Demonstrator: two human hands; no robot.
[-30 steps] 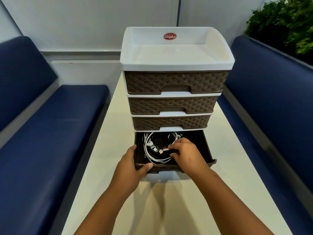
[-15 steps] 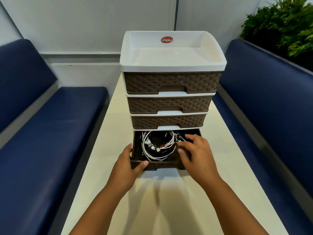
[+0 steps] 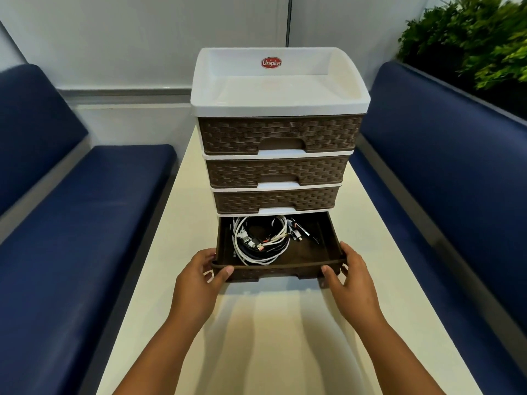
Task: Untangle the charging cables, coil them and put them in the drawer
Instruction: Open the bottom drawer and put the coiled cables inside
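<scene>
Head camera, looking down: your left hand (image 3: 201, 273) and right hand (image 3: 346, 273) each grip a front corner of the open bottom drawer (image 3: 328, 249), thumbs curled over its rim and fingers tucked round the sides. Coiled white and black cables (image 3: 258, 242) lie inside, toward the left and back, touching one another, with a few loose plug ends spilling to the right of the coil. The cables look soft, light and springy, so they may uncoil if jostled; any further handling is best done by the whole bundle, not by a single plug. The drawer appears to be thin moulded plastic, light and a little flexible, and your hold at both corners should keep it running straight as it slides shut. Its dark brown front carries a woven basket pattern, matching the three closed drawers above. The cabinet (image 3: 281, 89) is framed in smooth white plastic, topped by a shallow tray with rounded corners and a red oval label. It stands on a pale, matte table (image 3: 273, 337) between two navy upholstered benches (image 3: 85, 209). Green foliage (image 3: 473, 38) fills the upper right corner.
</scene>
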